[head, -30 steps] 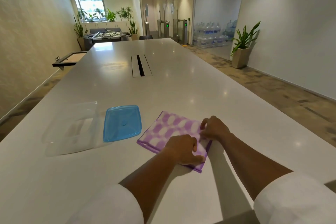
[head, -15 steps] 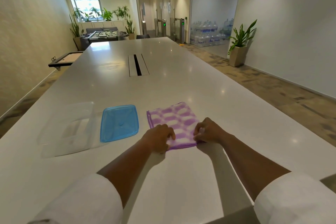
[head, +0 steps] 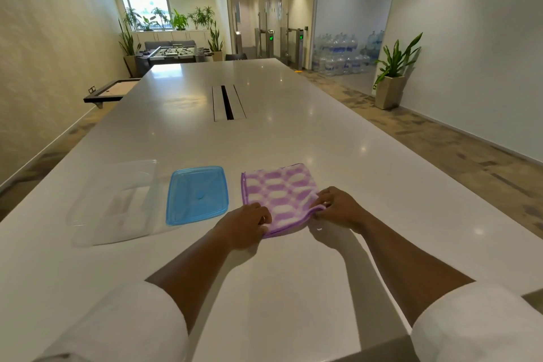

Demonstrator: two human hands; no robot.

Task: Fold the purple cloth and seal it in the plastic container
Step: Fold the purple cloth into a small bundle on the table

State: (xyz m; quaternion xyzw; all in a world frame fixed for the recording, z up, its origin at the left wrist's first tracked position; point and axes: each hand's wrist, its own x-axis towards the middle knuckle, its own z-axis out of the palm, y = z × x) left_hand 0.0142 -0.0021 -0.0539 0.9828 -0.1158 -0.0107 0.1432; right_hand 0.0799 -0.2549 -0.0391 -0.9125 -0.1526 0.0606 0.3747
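The purple and white checked cloth (head: 279, 194) lies folded into a rough square on the white table (head: 293, 288). My left hand (head: 244, 225) pinches its near left corner. My right hand (head: 338, 209) pinches its near right corner, and the near edge between the hands is lifted slightly off the table. A blue plastic lid (head: 197, 194) lies flat just left of the cloth. Further left sits the clear plastic container (head: 117, 203), open and with nothing inside.
A cable slot (head: 227, 103) runs down the middle of the table beyond the objects. The table's left and right edges drop to carpeted floor. A potted plant (head: 392, 76) stands by the right wall.
The cloth has been turned from a diagonal lie to square with the table edge and shifted slightly away from me. Both hands moved to its near corners and raised the near edge.
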